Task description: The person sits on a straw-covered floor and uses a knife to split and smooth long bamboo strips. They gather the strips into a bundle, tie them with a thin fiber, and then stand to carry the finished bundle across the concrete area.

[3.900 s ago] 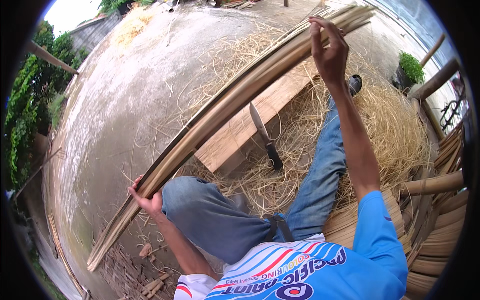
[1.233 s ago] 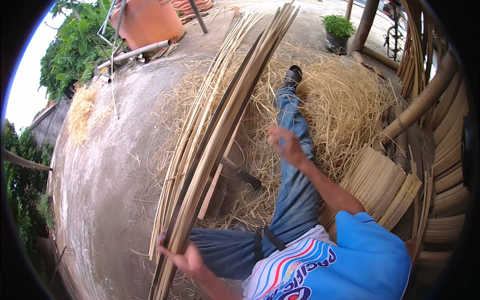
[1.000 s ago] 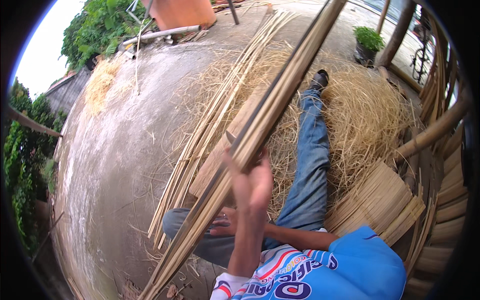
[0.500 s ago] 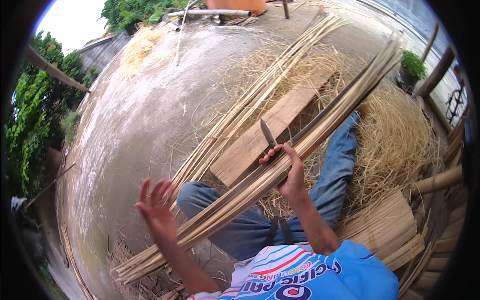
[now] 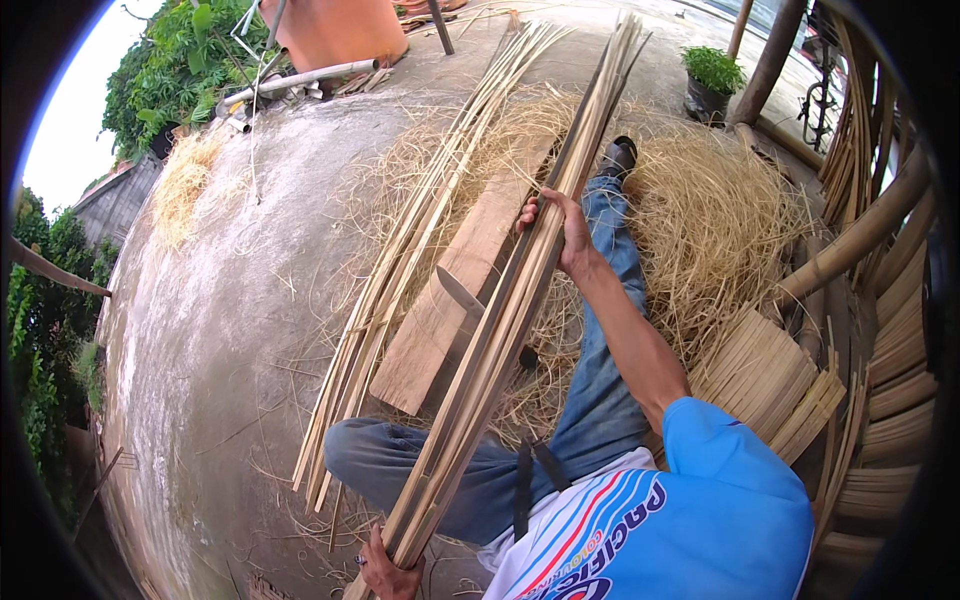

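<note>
A long bundle of split bamboo strips (image 5: 510, 300) runs slantwise across my lap, from near the lower edge toward the far side. My right hand (image 5: 570, 235) is wrapped round its upper half, fingertips showing on the left side. Around its near end, my left hand (image 5: 388, 572) is closed. A knife blade (image 5: 459, 290) sticks out leftward from under the bundle, over a wooden plank (image 5: 405, 355); the bundle hides part of the knife. Left of the plank, a second spread of loose strips (image 5: 375, 300) lies on the ground.
Curly shavings (image 5: 710, 230) are heaped beyond my outstretched right leg. Flat stacked strips (image 5: 765, 370) lie right of me, near wooden poles (image 5: 850, 235). A potted plant (image 5: 712, 75) stands far right, a large orange pot (image 5: 335, 30) at the back left.
My left hand, raised and free of the bundle before, now grips its near end. My right hand has moved farther away along with the bundle, which stands steeper in view. The knife now shows apart from my right fingers.
</note>
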`<state>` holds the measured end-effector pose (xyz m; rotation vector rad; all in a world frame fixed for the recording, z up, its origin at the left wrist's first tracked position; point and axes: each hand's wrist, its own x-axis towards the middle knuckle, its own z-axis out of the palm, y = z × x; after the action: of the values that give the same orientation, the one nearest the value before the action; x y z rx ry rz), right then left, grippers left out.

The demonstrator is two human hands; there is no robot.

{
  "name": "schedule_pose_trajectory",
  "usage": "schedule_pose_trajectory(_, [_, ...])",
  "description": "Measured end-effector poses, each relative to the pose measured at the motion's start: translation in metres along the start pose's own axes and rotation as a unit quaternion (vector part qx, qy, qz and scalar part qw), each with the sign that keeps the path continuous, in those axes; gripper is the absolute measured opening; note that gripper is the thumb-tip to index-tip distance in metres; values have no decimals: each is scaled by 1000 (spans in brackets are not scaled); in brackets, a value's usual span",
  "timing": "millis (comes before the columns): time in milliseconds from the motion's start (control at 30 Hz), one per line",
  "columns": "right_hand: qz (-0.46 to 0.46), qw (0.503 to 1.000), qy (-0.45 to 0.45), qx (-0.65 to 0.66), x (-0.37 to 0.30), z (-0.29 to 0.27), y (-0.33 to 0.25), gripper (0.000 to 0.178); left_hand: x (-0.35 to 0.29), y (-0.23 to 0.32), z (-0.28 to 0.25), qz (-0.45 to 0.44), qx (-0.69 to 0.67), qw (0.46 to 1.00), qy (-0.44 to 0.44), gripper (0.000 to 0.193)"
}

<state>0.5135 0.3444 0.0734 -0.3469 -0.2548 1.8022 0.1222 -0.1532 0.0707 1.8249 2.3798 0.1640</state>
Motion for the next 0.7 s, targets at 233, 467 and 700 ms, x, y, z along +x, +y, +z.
schedule_pose_trajectory(233, [9, 998, -1, -55, 54, 41, 25, 27, 16, 7, -26, -124, -60, 987, -87, 79])
schedule_pose_trajectory(467, [-95, 967, -134, -193, 180, 89, -20, 88, 128, 83, -94, -20, -65, 994, 84, 75])
schedule_pose_trajectory(700, [161, 969, 6, -189, 37, 42, 159, 121, 254, 152, -64, -32, -30, 998, 43, 71])
